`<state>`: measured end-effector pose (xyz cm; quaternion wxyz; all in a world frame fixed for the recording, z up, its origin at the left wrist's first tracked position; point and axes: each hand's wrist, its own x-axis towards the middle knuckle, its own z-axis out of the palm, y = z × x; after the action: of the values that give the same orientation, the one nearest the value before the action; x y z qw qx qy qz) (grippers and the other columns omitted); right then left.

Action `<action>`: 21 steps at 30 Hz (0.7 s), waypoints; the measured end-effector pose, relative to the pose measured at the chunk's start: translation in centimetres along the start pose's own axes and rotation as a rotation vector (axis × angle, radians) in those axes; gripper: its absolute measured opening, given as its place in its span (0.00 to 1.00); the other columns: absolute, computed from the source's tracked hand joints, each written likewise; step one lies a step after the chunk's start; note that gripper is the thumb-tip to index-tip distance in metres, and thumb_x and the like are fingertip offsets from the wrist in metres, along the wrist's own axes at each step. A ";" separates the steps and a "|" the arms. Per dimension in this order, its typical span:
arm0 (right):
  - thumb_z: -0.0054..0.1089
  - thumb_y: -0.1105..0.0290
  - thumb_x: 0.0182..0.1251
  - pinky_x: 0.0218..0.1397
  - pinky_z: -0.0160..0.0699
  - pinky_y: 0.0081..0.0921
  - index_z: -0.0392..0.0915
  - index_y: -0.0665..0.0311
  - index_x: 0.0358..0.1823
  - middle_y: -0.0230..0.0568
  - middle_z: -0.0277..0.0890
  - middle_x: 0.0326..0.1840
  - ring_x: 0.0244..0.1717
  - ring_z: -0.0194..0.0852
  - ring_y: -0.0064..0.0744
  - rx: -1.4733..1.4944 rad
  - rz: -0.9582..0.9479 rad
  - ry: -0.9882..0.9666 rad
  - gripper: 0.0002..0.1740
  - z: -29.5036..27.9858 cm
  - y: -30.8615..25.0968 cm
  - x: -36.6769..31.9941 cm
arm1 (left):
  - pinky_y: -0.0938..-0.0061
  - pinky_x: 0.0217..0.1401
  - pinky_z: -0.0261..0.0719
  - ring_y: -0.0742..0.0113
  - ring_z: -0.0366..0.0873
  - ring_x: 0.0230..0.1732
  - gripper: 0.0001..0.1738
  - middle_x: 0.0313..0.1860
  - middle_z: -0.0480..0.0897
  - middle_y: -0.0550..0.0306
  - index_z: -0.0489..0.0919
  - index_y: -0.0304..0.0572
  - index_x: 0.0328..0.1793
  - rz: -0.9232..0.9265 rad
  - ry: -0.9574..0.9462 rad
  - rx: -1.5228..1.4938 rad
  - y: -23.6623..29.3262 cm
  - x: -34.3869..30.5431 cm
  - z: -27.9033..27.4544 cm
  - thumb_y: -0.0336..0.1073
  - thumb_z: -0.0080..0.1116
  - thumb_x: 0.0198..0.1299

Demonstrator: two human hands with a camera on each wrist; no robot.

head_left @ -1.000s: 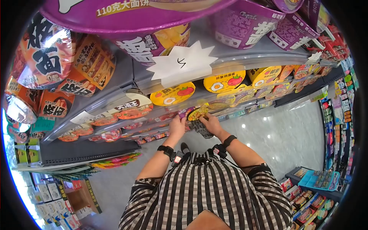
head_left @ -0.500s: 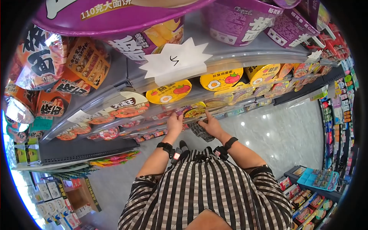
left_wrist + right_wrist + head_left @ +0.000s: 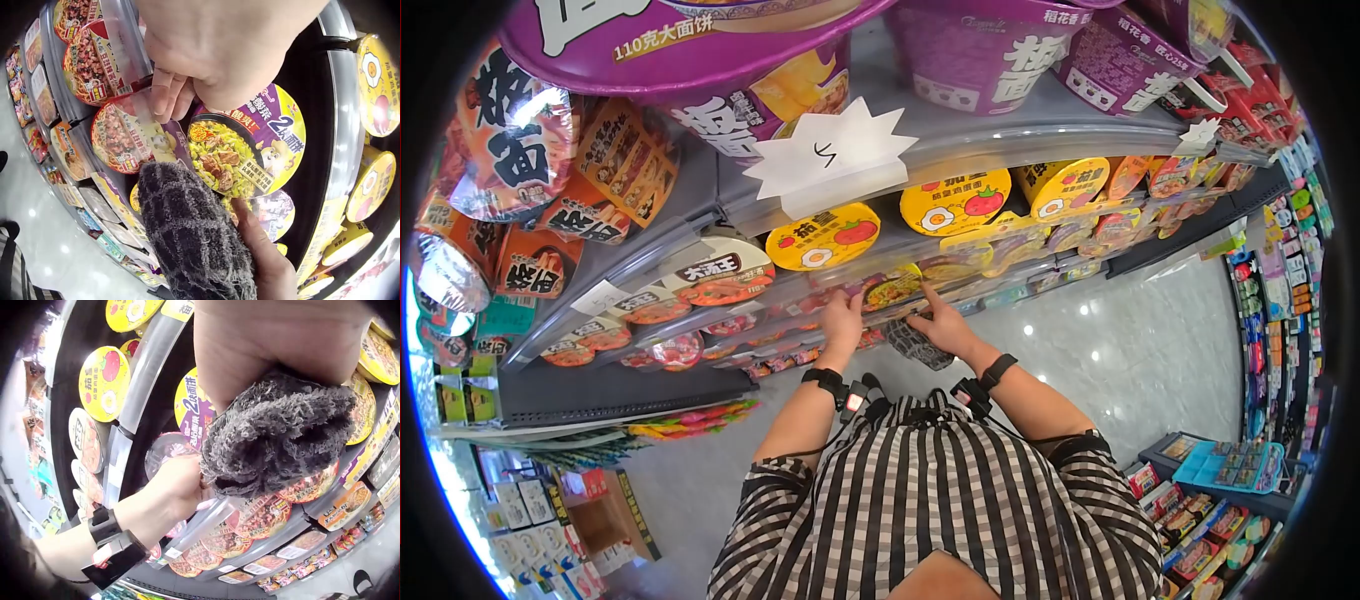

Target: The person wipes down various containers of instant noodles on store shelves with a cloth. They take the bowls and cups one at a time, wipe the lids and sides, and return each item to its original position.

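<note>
In the head view my left hand (image 3: 841,325) is at the left end of an instant noodle bowl (image 3: 890,288) on a lower shelf. The bowl's purple-and-yellow lid (image 3: 284,125) shows noodles and meat in the left wrist view. There, curled left fingers (image 3: 169,97) hold its near rim; the thumb is mostly hidden. My right hand (image 3: 945,328) grips a dark grey checked fuzzy cloth (image 3: 190,231), which hangs below the palm. One right finger (image 3: 250,225) reaches to the lid's edge. Seen from the right wrist, the bunched cloth (image 3: 281,437) covers most of the fingers.
Yellow tomato-egg noodle bowls (image 3: 823,237) line the shelf above, behind a clear front strip. Large purple bowls (image 3: 980,55) stand on the top shelf by a white star-shaped tag (image 3: 830,155). Red-lidded bowls (image 3: 119,134) sit beside the handled bowl. Tiled floor (image 3: 1080,350) lies to the right.
The noodle bowl, earlier held up in front of the shelf between both hands, has gone forward into the row. Both hands followed it slightly left; the cloth stays in the right hand.
</note>
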<state>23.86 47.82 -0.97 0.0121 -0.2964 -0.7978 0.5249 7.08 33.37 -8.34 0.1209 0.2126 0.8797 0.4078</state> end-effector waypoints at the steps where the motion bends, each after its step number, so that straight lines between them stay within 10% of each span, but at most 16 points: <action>1: 0.64 0.56 0.58 0.54 0.74 0.37 0.52 0.68 0.74 0.60 0.80 0.49 0.52 0.78 0.55 0.000 -0.001 0.001 0.47 -0.1 0.1 0.0 | 0.54 0.38 0.75 0.41 0.80 0.35 0.16 0.28 0.82 0.42 0.76 0.36 0.34 -0.039 0.002 0.018 0.7 -0.2 -0.5 0.44 0.62 0.59; 8: 0.64 0.54 0.57 0.52 0.75 0.40 0.58 0.66 0.71 0.59 0.80 0.47 0.48 0.79 0.56 0.056 -0.002 0.042 0.43 -0.8 2.5 -1.0 | 0.61 0.37 0.78 0.48 0.82 0.32 0.17 0.28 0.84 0.46 0.79 0.36 0.39 -0.052 0.034 -0.088 -0.5 -1.1 0.0 0.44 0.65 0.56; 10: 0.64 0.54 0.57 0.52 0.75 0.40 0.61 0.65 0.69 0.58 0.80 0.45 0.47 0.79 0.56 0.056 -0.001 0.071 0.41 -2.0 3.3 -1.7 | 0.73 0.23 0.76 0.69 0.80 0.22 0.14 0.28 0.83 0.51 0.77 0.32 0.42 -0.010 0.049 -0.123 -0.6 -1.6 -0.3 0.38 0.64 0.60; 21: 0.66 0.65 0.54 0.48 0.78 0.45 0.61 0.67 0.66 0.58 0.66 0.58 0.50 0.73 0.59 -0.438 -0.247 0.501 0.37 -9.6 -0.5 -0.4 | 0.72 0.35 0.78 0.65 0.83 0.31 0.13 0.31 0.85 0.51 0.80 0.36 0.44 -0.152 -0.190 -0.194 4.3 -7.2 -1.6 0.38 0.61 0.60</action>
<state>27.11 55.45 3.85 0.2069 -0.3129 -0.8935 0.2470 13.96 31.40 -3.73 0.2542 0.1706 0.8342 0.4588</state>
